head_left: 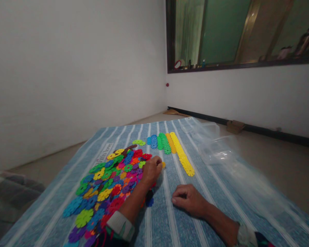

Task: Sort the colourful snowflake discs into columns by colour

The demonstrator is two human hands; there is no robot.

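On the one surface (pixel 158 224), near the far edge, I count one yellow row (pixel 182 155), one orange row (pixel 171 143), two green rows (pixel 165 143) and two blue rows (pixel 153 141), which makes six. To their left is one small lime group (pixel 137 142), of two or three discs. Toward the left edge lies one mixed heap (pixel 105 194); its discs overlap, so I cannot count them. By the right edge are at least two clear containers (pixel 217 150). There are two hands, one left hand (pixel 151 170) and one right hand (pixel 190 199).
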